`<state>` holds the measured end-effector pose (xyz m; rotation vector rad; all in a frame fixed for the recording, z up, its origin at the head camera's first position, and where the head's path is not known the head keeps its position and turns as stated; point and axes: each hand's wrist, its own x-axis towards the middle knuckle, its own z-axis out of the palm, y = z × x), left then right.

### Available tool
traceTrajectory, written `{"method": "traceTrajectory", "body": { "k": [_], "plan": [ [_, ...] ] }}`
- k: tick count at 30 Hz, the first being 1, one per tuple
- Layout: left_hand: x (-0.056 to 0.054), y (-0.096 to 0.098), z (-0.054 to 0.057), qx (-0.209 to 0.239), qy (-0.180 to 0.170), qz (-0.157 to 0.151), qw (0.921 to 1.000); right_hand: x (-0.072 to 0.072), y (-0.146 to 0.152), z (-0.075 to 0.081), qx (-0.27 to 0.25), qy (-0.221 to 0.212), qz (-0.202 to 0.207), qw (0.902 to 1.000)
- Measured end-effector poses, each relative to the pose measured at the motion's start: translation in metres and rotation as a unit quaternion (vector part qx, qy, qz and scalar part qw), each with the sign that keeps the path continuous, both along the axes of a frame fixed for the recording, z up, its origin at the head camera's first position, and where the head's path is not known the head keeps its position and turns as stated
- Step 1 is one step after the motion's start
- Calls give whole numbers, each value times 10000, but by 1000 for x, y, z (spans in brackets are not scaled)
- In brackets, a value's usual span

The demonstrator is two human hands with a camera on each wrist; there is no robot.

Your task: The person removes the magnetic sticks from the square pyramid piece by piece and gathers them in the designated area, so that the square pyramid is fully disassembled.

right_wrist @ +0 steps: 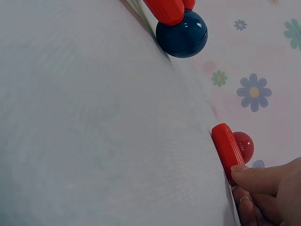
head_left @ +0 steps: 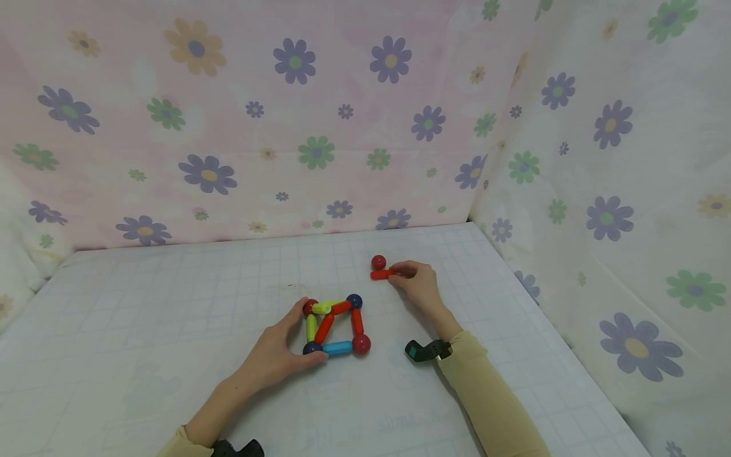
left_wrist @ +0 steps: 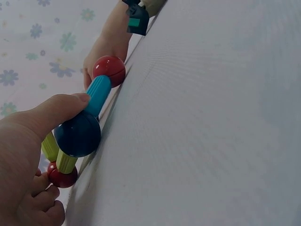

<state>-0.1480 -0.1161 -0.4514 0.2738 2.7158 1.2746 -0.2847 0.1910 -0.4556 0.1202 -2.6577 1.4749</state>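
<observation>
A frame of magnetic rods and balls (head_left: 356, 322) lies on the table, with red and dark blue balls at its corners. My left hand (head_left: 275, 351) grips its left side, thumb by the near dark blue ball (left_wrist: 77, 134) and the light blue rod (left_wrist: 99, 95), fingers at the far red ball (left_wrist: 62, 175). Yellow-green and red rods make up its other sides and cross its inside. Farther back on the right, my right hand (head_left: 419, 285) pinches one end of a loose red magnetic rod (right_wrist: 226, 148) between thumb and fingers. A single red ball (head_left: 379, 261) sits just behind that rod.
The white table (head_left: 143, 304) has a faint grid and ends at a flower-patterned curtain (head_left: 342, 120) behind and on the right. A dark wrist device (head_left: 427, 350) is strapped at my right wrist, another (head_left: 238, 448) at the left.
</observation>
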Motion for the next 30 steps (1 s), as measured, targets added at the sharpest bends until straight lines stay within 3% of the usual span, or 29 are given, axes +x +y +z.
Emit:
{"method": "traceTrajectory", "body": {
  "k": [21,25,30],
  "plan": [
    [0,0,0,-15,60,-39,10000,0,2,-1,-27,-104,17,9999],
    [1,0,1,18,35,-10,10000,0,6,4,-140,-234,54,9996],
    [1,0,2,71,-52,8,10000,0,9,15,-350,-89,40,9993]
  ]
}}
